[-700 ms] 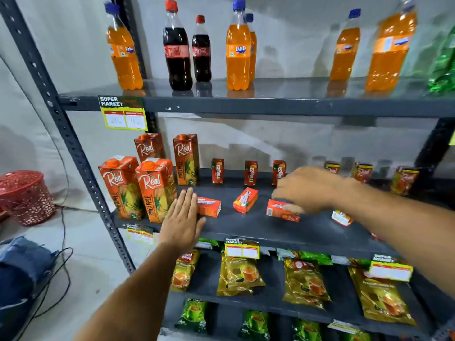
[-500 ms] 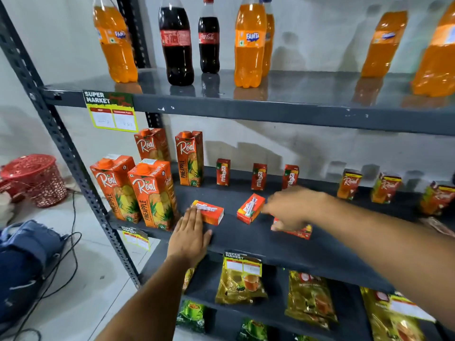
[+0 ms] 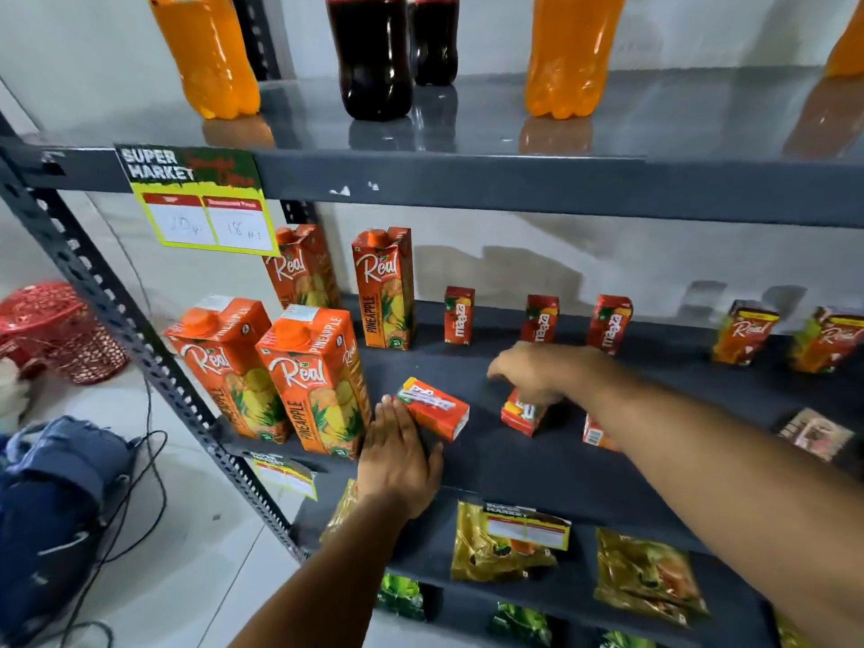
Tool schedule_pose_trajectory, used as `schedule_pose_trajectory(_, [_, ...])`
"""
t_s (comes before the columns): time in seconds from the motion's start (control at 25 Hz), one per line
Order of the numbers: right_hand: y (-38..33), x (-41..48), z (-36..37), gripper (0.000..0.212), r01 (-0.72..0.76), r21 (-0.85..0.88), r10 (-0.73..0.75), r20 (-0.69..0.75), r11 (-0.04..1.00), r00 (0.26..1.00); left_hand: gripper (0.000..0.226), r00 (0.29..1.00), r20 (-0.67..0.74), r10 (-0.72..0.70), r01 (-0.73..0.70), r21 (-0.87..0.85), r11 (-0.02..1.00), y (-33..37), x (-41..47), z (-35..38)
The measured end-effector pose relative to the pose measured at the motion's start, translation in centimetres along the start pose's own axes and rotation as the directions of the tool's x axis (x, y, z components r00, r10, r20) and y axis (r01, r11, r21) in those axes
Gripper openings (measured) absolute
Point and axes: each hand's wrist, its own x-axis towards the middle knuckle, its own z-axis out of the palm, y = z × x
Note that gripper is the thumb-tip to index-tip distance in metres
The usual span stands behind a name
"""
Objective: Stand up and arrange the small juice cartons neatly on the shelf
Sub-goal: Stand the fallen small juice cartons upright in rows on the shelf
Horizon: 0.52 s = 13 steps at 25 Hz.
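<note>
Centre of the frame, the dark grey middle shelf [image 3: 491, 465] carries the action. The left hand [image 3: 397, 456] lies flat at the shelf's front edge, fingers stretched out and together, fingertips touching the near end of a small carton lying on its side [image 3: 432, 408]. That hand grips nothing.

A little right of centre, the right hand [image 3: 537, 369] reaches in from the lower right, fingers curled down over a second small carton [image 3: 523, 411], which is tilted, neither flat nor upright. The hand is blurred, so whether the fingers actually pinch the carton I cannot tell. Just right of it, a third small carton [image 3: 596, 434] lies down, partly hidden behind the forearm.

Along the back of the shelf, three small Maaza cartons [image 3: 540, 318] stand upright in a spaced row. Further right stand two small Real cartons [image 3: 745, 332].

On the left of the shelf, four tall Real pineapple cartons [image 3: 313, 376] stand in two pairs. Across the top of the frame, orange and cola bottles [image 3: 369, 53] sit on the upper shelf [image 3: 561, 180].
</note>
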Motion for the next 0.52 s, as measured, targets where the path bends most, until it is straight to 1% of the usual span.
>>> schedule_pose_trajectory(0.08, [1.2,0.6,-0.4,0.056,-0.078,0.017,0.078,0.026,0.997,0.997,0.085,1.0,0.018,0.002,-0.003,0.009,1.0,0.1,0.0,0.4])
schedule_pose_trajectory(0.16, [2.2,1.0,-0.3,0.05,-0.115,0.079,0.115,-0.004,0.99,0.993,0.085,1.0,0.0,0.011,-0.011,0.008,1.0,-0.1,0.1,0.5])
schedule_pose_trajectory(0.28, [1.1,1.4,0.5,0.048,-0.098,0.349,0.126,-0.059,0.932,0.99,0.085,0.998,0.003,0.07,-0.07,0.002,0.998,-0.3,0.2,0.2])
schedule_pose_trajectory(0.36, [-0.7,2.3,1.3,0.048,-0.075,0.444,0.112,-0.06,0.893,0.992,0.082,0.995,-0.01,0.097,-0.097,-0.001,0.995,-0.4,0.2,0.0])
schedule_pose_trajectory(0.4, [-1.6,2.9,1.4,0.044,-0.071,0.47,0.113,-0.062,0.88,0.992,0.081,0.994,-0.008,0.107,-0.107,0.011,0.994,-0.3,0.3,-0.1])
schedule_pose_trajectory(0.48, [-3.1,4.1,1.6,0.027,-0.093,0.516,0.14,-0.052,0.852,0.989,0.079,0.992,0.028,0.126,-0.127,0.028,0.991,-0.3,0.3,-0.4])
schedule_pose_trajectory(0.52, [-3.7,4.7,1.7,0.027,-0.112,0.545,0.154,-0.032,0.831,0.988,0.078,0.99,0.033,0.138,-0.138,0.012,0.99,-0.3,0.2,-0.6])
